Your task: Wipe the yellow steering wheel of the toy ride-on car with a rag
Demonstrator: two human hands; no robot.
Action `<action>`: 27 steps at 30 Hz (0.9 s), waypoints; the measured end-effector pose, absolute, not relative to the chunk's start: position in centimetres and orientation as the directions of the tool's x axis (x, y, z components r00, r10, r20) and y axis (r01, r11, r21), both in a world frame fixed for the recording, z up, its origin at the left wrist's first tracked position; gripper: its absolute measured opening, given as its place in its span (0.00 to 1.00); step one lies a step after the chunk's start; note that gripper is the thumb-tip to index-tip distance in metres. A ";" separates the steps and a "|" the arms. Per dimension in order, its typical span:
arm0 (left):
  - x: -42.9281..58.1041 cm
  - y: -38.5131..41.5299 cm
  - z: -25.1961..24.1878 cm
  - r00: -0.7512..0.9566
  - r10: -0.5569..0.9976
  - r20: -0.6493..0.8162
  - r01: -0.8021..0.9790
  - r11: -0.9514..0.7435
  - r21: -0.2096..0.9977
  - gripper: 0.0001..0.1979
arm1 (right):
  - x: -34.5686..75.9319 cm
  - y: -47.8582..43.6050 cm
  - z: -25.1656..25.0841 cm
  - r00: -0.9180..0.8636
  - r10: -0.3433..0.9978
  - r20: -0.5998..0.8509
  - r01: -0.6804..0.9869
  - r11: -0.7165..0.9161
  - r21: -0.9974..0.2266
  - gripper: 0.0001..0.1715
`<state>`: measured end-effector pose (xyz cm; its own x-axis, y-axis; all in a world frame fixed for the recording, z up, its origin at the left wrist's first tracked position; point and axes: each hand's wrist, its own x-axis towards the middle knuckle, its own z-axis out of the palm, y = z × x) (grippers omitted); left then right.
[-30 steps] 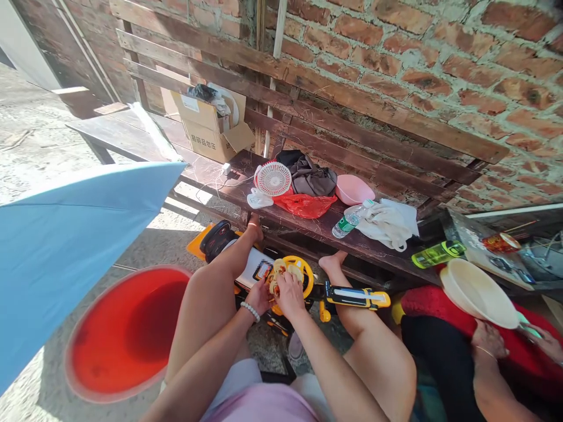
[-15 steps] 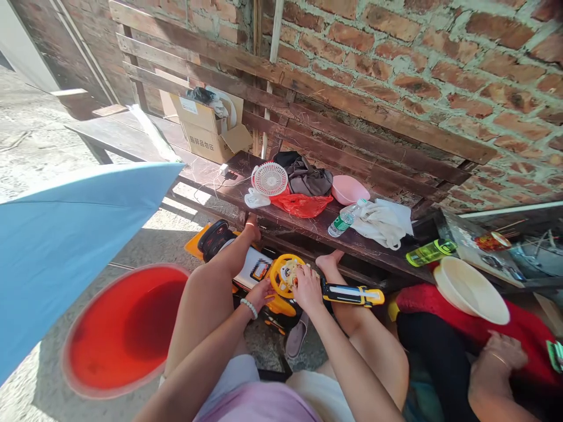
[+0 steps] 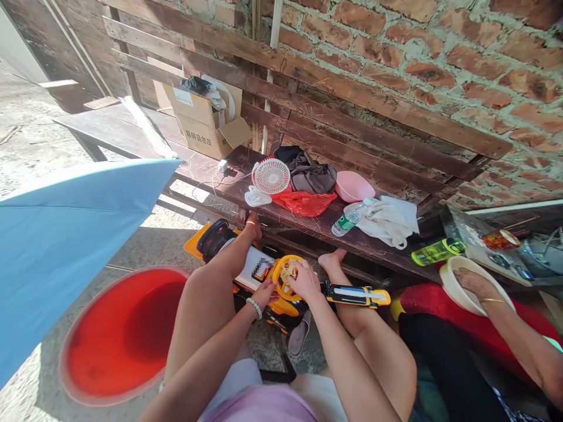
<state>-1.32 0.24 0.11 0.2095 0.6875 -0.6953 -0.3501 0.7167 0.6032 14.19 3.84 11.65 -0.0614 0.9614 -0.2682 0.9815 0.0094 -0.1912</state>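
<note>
A yellow ride-on toy car [image 3: 268,293] stands on the ground between my bare legs, in front of a wooden bench. My right hand [image 3: 304,281] is closed round the car's yellow steering wheel [image 3: 281,271], with a small pale thing pinched at the fingertips that I cannot make out. My left hand [image 3: 264,291], with a white bead bracelet on the wrist, grips the lower left of the same wheel. My feet rest against the bench's lower rail.
A red basin [image 3: 125,331] sits at the lower left beside a blue sheet [image 3: 65,234]. The bench [image 3: 308,225] carries a small fan, a red bag, a pink bowl, a bottle, cloths and a cardboard box [image 3: 204,120]. Another person's hand [image 3: 477,281] reaches into a cream bowl [image 3: 448,287] at right.
My hands have stayed on the steering wheel, the right one shifting slightly left. The other person's hand rose from the red cloth into the cream bowl.
</note>
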 end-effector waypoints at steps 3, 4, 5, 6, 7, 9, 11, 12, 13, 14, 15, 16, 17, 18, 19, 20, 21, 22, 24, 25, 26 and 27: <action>-1.3 0.1 0.1 0.210 0.691 -0.692 -0.358 0.713 0.603 0.17 | 13.9 2.4 11.9 0.062 0.953 -0.298 0.983 -0.110 -0.148 0.26; -1.3 0.1 0.1 0.209 0.693 -0.690 -0.365 0.710 0.603 0.16 | 13.8 1.7 12.1 0.095 0.944 -0.316 0.982 -0.141 -0.127 0.26; -1.3 0.0 0.1 0.208 0.695 -0.688 -0.373 0.707 0.602 0.16 | 13.8 1.0 12.1 0.115 0.935 -0.335 0.982 -0.158 -0.106 0.26; -1.2 0.0 0.1 0.206 0.697 -0.686 -0.382 0.703 0.600 0.16 | 13.7 0.2 12.2 0.118 0.928 -0.353 0.983 -0.159 -0.089 0.26; -1.2 0.0 0.1 0.204 0.698 -0.686 -0.390 0.701 0.597 0.16 | 13.6 -0.6 12.1 0.110 0.924 -0.367 0.986 -0.147 -0.076 0.25; -1.1 0.0 0.2 0.198 0.701 -0.685 -0.406 0.695 0.594 0.17 | 13.3 -2.1 12.0 0.056 0.925 -0.376 0.993 -0.089 -0.073 0.21; -1.1 -0.1 0.3 0.193 0.705 -0.682 -0.418 0.688 0.593 0.17 | 13.0 -3.3 11.7 -0.019 0.933 -0.358 0.995 -0.018 -0.099 0.18; -1.1 -0.1 0.4 0.191 0.708 -0.680 -0.423 0.684 0.594 0.17 | 12.9 -3.7 11.6 -0.053 0.937 -0.346 0.993 0.012 -0.120 0.17; -1.1 -0.1 0.4 0.189 0.710 -0.678 -0.426 0.682 0.595 0.17 | 12.8 -4.1 11.5 -0.086 0.938 -0.335 0.988 0.039 -0.146 0.17; -1.1 -0.2 0.5 0.187 0.711 -0.678 -0.427 0.680 0.596 0.17 | 12.7 -4.3 11.4 -0.116 0.938 -0.327 0.983 0.062 -0.174 0.17; -1.1 -0.2 0.5 0.185 0.711 -0.678 -0.427 0.680 0.596 0.17 | 12.8 -4.5 11.3 -0.144 0.937 -0.319 0.976 0.081 -0.201 0.18; -1.0 -0.2 0.5 0.184 0.709 -0.680 -0.426 0.681 0.595 0.16 | 12.9 -4.7 11.3 -0.169 0.935 -0.312 0.969 0.100 -0.226 0.20; -1.0 -0.2 0.5 0.186 0.707 -0.682 -0.425 0.684 0.593 0.16 | 13.1 -4.7 11.3 -0.189 0.933 -0.305 0.963 0.116 -0.244 0.21; -0.9 -0.2 0.4 0.189 0.705 -0.684 -0.424 0.687 0.591 0.16 | 13.3 -4.7 11.3 -0.203 0.932 -0.301 0.960 0.128 -0.250 0.22; -0.9 -0.2 0.4 0.194 0.702 -0.685 -0.424 0.690 0.587 0.15 | 13.5 -4.5 11.4 -0.207 0.930 -0.305 0.962 0.136 -0.237 0.22; -0.8 -0.2 0.3 0.199 0.700 -0.686 -0.424 0.693 0.583 0.15 | 13.8 -4.2 11.6 -0.202 0.927 -0.317 0.969 0.141 -0.204 0.22; -0.8 -0.2 0.2 0.205 0.697 -0.688 -0.424 0.696 0.579 0.15 | 14.0 -3.9 11.8 -0.193 0.921 -0.338 0.977 0.148 -0.155 0.21; -0.7 -0.2 0.0 0.210 0.694 -0.689 -0.425 0.699 0.575 0.15 | 14.2 -3.4 12.0 -0.185 0.915 -0.358 0.982 0.161 -0.097 0.21; -0.6 0.0 -0.2 0.217 0.691 -0.690 -0.430 0.702 0.568 0.15 | 14.4 -2.2 12.4 -0.196 0.898 -0.394 0.977 0.214 0.002 0.20; -0.5 0.0 -0.3 0.221 0.690 -0.690 -0.433 0.703 0.564 0.15 | 14.5 -1.6 12.7 -0.216 0.886 -0.410 0.967 0.251 0.032 0.20; -0.4 0.1 -0.4 0.223 0.690 -0.689 -0.437 0.702 0.562 0.14 | 14.5 -1.0 12.9 -0.244 0.871 -0.427 0.955 0.291 0.049 0.20; -0.3 0.1 -0.5 0.224 0.690 -0.688 -0.440 0.702 0.560 0.13 | 14.6 -0.5 13.2 -0.270 0.853 -0.446 0.943 0.328 0.057 0.20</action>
<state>-0.35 0.10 -0.52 0.2243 0.6899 -0.6883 -0.4405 0.7018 0.5599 14.65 -0.45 13.23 -0.2700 0.8532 -0.4463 0.9430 0.3280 0.0566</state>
